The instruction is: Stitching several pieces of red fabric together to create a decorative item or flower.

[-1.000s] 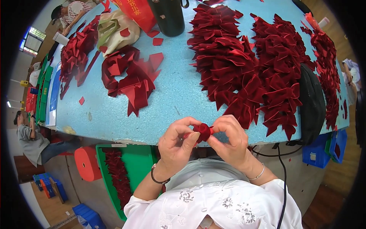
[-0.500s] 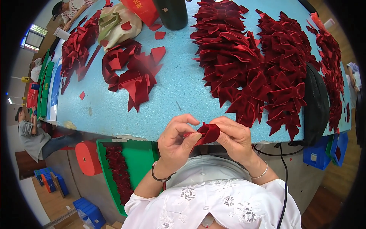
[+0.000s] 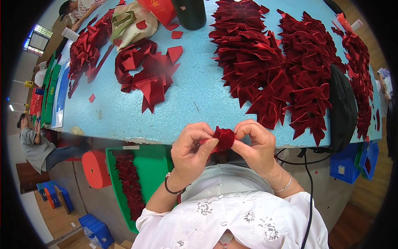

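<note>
Between my two hands, just off the table's near edge, is a folded piece of dark red velvet ribbon (image 3: 224,139). My left hand (image 3: 194,143) pinches its left end between thumb and fingers. At its right end, my right hand (image 3: 253,141) is closed with thumb and index finger gripping the loop. Long rows of finished velvet bows (image 3: 248,62) lie overlapped beyond my hands, with a second row of bows (image 3: 307,83) to the right. Loose cut ribbon pieces (image 3: 155,79) lie on the left part of the table.
The blue table (image 3: 195,95) carries a dark cylinder (image 3: 190,14), a cream cloth bag (image 3: 132,25) and a black bag (image 3: 343,108). Below its edge stand a green crate (image 3: 153,166) holding bows, a red roll (image 3: 96,169) and a blue bin (image 3: 345,166). A black cable (image 3: 309,186) hangs right. A co-worker (image 3: 35,143) sits left.
My right hand has turned, its fingers now curled more upright at the ribbon's right end. The ribbon has come up a little and shows a wider loop. My left hand keeps its pinch.
</note>
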A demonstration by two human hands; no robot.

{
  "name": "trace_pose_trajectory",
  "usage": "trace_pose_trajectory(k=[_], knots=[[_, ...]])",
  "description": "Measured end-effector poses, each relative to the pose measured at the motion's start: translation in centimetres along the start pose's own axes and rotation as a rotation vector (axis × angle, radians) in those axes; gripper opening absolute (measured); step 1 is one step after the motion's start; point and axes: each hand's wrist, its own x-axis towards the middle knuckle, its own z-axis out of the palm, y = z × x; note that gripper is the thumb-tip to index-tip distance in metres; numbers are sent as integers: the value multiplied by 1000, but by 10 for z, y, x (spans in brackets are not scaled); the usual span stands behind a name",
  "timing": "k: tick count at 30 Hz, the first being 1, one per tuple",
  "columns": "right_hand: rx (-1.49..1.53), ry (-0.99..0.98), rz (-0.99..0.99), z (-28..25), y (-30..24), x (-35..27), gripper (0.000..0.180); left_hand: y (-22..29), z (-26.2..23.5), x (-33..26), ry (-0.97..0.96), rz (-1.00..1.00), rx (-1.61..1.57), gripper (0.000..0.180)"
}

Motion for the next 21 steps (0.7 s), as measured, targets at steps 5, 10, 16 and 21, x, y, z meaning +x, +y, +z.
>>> trace_pose_trajectory(k=[5,10,16,21], knots=[[-81,10,-58,5,-2,-3,10,-1,2,-3,15,120,176,13],[158,-15,198,2,-4,-5,13,-3,5,-4,76,72,114,12],[643,-25,330,1,8,-5,18,-11,4,-4,23,-1,-117,11],[762,-120,414,-4,4,1,15,-11,4,-5,11,-122,-305,11]])
